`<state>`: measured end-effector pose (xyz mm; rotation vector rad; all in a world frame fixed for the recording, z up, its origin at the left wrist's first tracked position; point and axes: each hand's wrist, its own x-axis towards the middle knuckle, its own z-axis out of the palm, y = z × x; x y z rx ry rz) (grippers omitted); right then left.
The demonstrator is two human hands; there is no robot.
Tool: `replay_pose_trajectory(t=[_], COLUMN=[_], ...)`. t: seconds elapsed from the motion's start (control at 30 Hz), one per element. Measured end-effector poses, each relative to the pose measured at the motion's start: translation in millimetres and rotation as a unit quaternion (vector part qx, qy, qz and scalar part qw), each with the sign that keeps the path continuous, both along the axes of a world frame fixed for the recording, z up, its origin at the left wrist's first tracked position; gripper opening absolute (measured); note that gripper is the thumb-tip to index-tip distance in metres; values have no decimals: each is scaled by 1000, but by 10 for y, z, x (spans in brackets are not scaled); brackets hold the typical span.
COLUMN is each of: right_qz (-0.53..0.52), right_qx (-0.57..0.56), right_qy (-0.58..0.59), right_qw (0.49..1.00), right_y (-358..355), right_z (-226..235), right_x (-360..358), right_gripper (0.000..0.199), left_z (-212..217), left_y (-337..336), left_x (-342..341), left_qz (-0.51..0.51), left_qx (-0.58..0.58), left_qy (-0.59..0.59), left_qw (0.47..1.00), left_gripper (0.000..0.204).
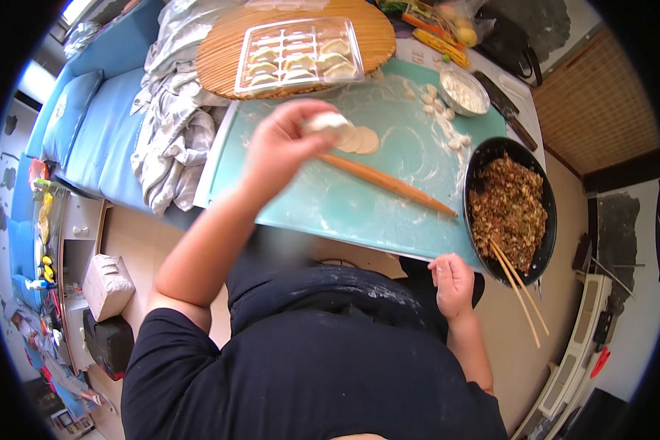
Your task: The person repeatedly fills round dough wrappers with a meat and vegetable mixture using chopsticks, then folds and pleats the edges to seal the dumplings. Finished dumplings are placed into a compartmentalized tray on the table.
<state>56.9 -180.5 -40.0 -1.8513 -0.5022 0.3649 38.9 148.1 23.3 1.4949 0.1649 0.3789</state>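
Observation:
My left hand [282, 143] is raised over the turquoise mat [308, 209], its fingers pinched on a pale folded dumpling [331, 123], which is blurred. Just beyond these fingers lie round dough wrappers [368, 141], overlapping on the mat. A wooden rolling pin [396, 185] rests slantwise below them, its left end partly behind my hand. My right hand [455, 284] hangs at the table's near edge with curled fingers; nothing shows in it. To its right stands a black pan [471, 158] of chopped filling [507, 209], two chopsticks [517, 282] leaning out over its near rim.
At the back, a clear compartment tray [243, 55] of dumplings [337, 59] sits on a round woven board [216, 55]. Small dough pieces [436, 106] lie beside a flour bowl [463, 92]. A cleaver [510, 114] is at the right edge. Crumpled cloth [176, 125] lies left.

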Motion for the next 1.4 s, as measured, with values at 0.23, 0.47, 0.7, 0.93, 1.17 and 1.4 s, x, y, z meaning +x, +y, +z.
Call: replay_pose_trajectory(t=[0.23, 0.47, 0.7, 0.93, 1.17, 1.4], right_qz=[-18, -19, -24, -47, -206, -452], right_qx=[32, 5, 5, 10, 105, 167], right_qy=[63, 62, 66, 87, 144, 144], right_qw=[997, 998, 998, 995, 962, 864], right_y=[-104, -102, -181, -298, -754, -1283], right_z=[-107, -71, -119, -177, -240, -189], right_x=[12, 24, 39, 74, -10, -217], right_gripper=[23, 21, 21, 23, 23, 20], left_z=[75, 38, 100, 29, -994, -1453], left_y=[1479, 1442, 1368, 962, 448, 769], left_x=[720, 1326, 1461, 1273, 695, 745], left_qz=[131, 121, 108, 148, 23, 74], left_qx=[250, 452, 504, 584, 489, 407], left_qy=[5, 124, 216, -26, 136, 273], left_qw=[959, 875, 829, 797, 861, 868], left_gripper=[32, 34, 27, 14, 17, 29])
